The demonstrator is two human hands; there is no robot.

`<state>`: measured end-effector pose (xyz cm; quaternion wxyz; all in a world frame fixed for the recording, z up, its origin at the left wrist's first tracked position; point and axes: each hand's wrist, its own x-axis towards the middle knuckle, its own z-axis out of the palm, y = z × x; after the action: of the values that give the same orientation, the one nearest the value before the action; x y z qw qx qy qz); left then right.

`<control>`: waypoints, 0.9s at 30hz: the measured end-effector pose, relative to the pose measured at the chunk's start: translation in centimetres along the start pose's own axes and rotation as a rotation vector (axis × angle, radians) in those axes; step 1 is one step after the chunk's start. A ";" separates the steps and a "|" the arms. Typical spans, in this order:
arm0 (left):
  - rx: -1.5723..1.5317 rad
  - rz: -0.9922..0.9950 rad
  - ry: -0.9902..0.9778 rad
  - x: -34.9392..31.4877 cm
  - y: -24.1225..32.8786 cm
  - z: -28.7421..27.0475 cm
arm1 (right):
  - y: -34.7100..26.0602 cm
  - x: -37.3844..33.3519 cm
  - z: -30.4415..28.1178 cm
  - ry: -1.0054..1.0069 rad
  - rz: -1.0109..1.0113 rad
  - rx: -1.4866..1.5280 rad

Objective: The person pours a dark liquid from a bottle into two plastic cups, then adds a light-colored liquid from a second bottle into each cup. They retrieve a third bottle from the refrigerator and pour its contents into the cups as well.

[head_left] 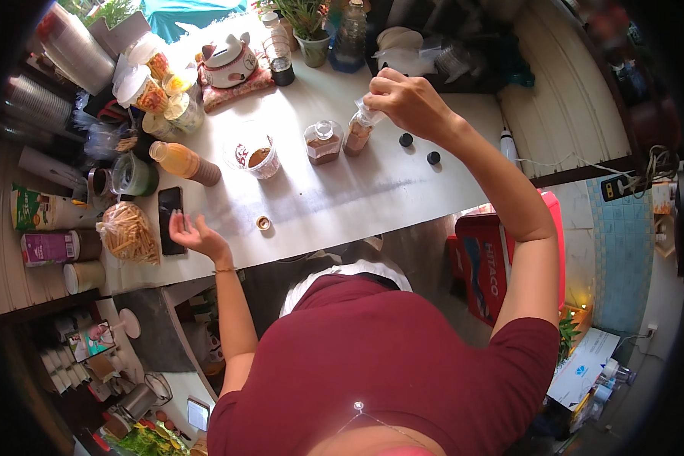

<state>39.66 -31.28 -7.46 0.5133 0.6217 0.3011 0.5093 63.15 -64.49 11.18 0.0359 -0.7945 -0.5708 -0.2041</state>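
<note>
My right hand (pixel 406 102) is closed, fingers pinched over the mouth of a clear bottle (pixel 356 140) with brown contents. A clear plastic piece (pixel 369 112) shows under the fingers at the bottle's neck; its exact kind is hard to make out. Close by on the left stands a second uncapped bottle (pixel 324 146), also partly filled with brown. Farther left is a clear plastic cup (pixel 263 157) with some brown in it. My left hand (pixel 196 232) is open and empty, palm up with fingers loosely curled, beside a dark phone (pixel 172 216).
Two black caps (pixel 433 157) lie right of the bottles. An upturned cap (pixel 263 223) sits near the front edge. Leftward are an orange-topped bottle (pixel 184 163), a bag of brown sticks (pixel 129 234) and stacked cups (pixel 74 49). A cat-shaped figure (pixel 227 62) rests on a cushion behind.
</note>
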 end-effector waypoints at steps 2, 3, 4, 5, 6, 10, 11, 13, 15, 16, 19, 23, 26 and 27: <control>-0.001 -0.071 -0.028 -3.1 0.9 0.3 | 0.1 -0.3 -0.1 0.012 -0.015 -0.006; -0.006 -0.099 -0.076 -4.8 0.8 0.4 | 0.1 -0.3 0.0 0.018 0.003 -0.001; -0.119 -0.115 -0.176 -6.7 0.6 0.7 | 0.2 -0.3 0.0 0.022 0.022 0.004; -0.116 -0.131 -0.289 -8.3 1.4 1.4 | 0.4 -0.5 0.2 0.029 0.046 0.011; -0.135 -0.153 -0.403 -9.6 2.1 2.0 | 0.5 -0.6 0.5 0.050 0.103 0.059; -0.053 -0.242 -0.796 -12.3 2.9 5.4 | 1.0 -1.2 1.2 0.078 0.344 0.264; -0.029 -0.219 -0.819 -12.5 2.7 6.6 | 1.3 -1.5 1.6 0.080 0.400 0.294; 0.019 -0.173 -0.862 -12.5 2.5 8.8 | 1.4 -2.1 1.9 0.111 0.499 0.363; 0.053 -0.120 -0.841 -12.3 2.3 11.0 | 1.9 -3.3 3.0 0.164 0.628 0.481; 0.068 -0.093 -0.830 -12.3 2.3 12.1 | 2.1 -4.0 3.5 0.192 0.692 0.539; 0.188 0.005 -0.843 -11.0 1.5 14.4 | 1.9 -6.0 4.5 0.315 0.914 0.850; 0.102 -0.034 -0.862 -9.7 0.6 15.9 | 1.7 -9.8 9.4 0.737 1.156 1.138; 0.173 -0.037 -0.915 -8.5 -1.9 15.4 | 0.0 -10.9 14.5 0.647 1.381 0.945; 0.121 -0.053 -0.886 -8.7 -1.9 15.4 | -0.4 -10.7 15.4 0.665 1.390 0.932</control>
<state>51.88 -43.60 -11.37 0.5683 0.8008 0.0973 0.1621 64.28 -69.47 -6.90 0.6329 -0.7654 0.0534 -0.1036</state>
